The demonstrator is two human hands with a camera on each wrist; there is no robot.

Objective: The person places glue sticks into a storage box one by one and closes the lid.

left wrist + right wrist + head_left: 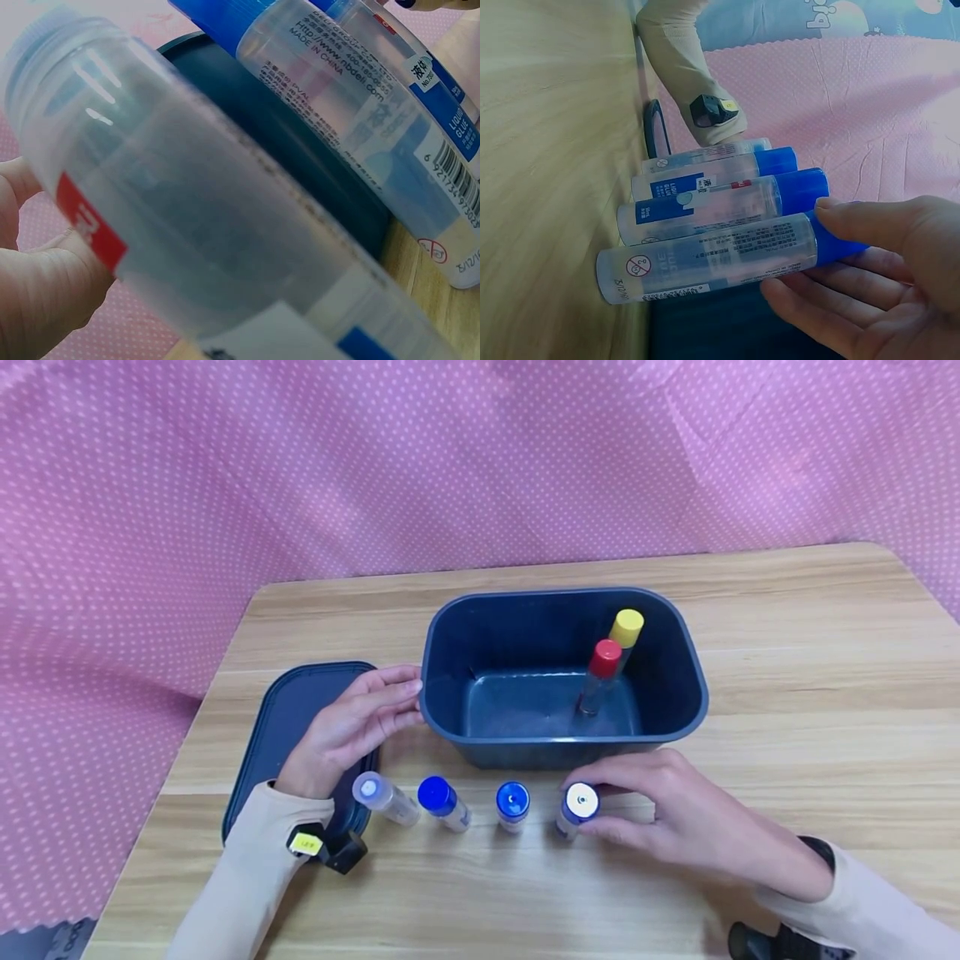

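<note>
My right hand (667, 810) pinches the rightmost liquid glue bottle (712, 259) at its blue cap, between thumb and fingers. The bottle stands upright on the table. To its left, in a row, stand two blue-capped glue bottles (513, 806) (446, 803) and a clear bottle (386, 798) with a pale, translucent top. My left hand (363, 714) touches the left end wall of a dark blue bin (525, 753), fingers extended. Inside the bin's right part, a red-capped bottle (600, 668) and a yellow-capped bottle (627, 627) stand side by side.
A dark blue lid (300, 710) lies on the wooden table (787, 693) at the left, partly under my left wrist. The bin stands behind the bottle row. A pink dotted cloth (450, 468) hangs behind the table and at its left side.
</note>
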